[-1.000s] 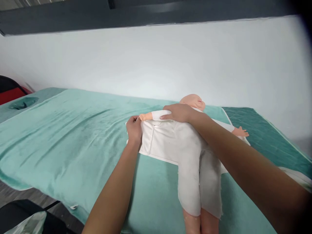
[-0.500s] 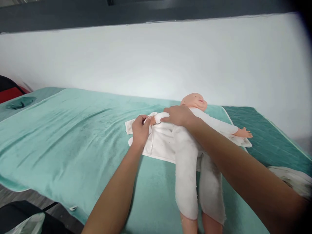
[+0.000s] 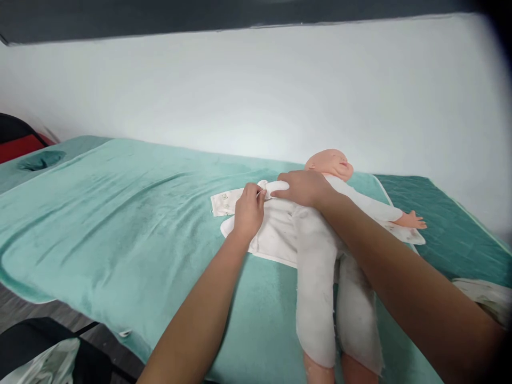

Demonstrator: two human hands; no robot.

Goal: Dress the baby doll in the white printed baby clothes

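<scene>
A person bends both hands to a bald, pink-headed baby doll with a white cloth body [image 3: 317,282], which lies on its back on a mint-green plush sheet [image 3: 120,213] beside a plain white wall [image 3: 200,96], as seen from within the room. Spread beneath the doll is an open white garment with small printed motifs [image 3: 276,237].

The left hand [image 3: 250,210] has its thumb and forefinger pinched together on what appears to be the garment's fabric, at the end of the doll's near arm; the right hand [image 3: 306,186] curls its thumb and fingers around that arm higher up.

The work looks only partly done: the near arm seems to have just entered the sleeve [image 3: 226,204], most of which lies flat beyond the left hand. The far arm [image 3: 374,205] rests outside the garment, its small hand bare, and the front has not been closed.

A second ago, the near arm lay stretched over the garment with its pink hand in plain sight. Half a second ago that hand still peeked out beside the left fingertips; now it is hidden, while the right hand keeps its hold.
</scene>
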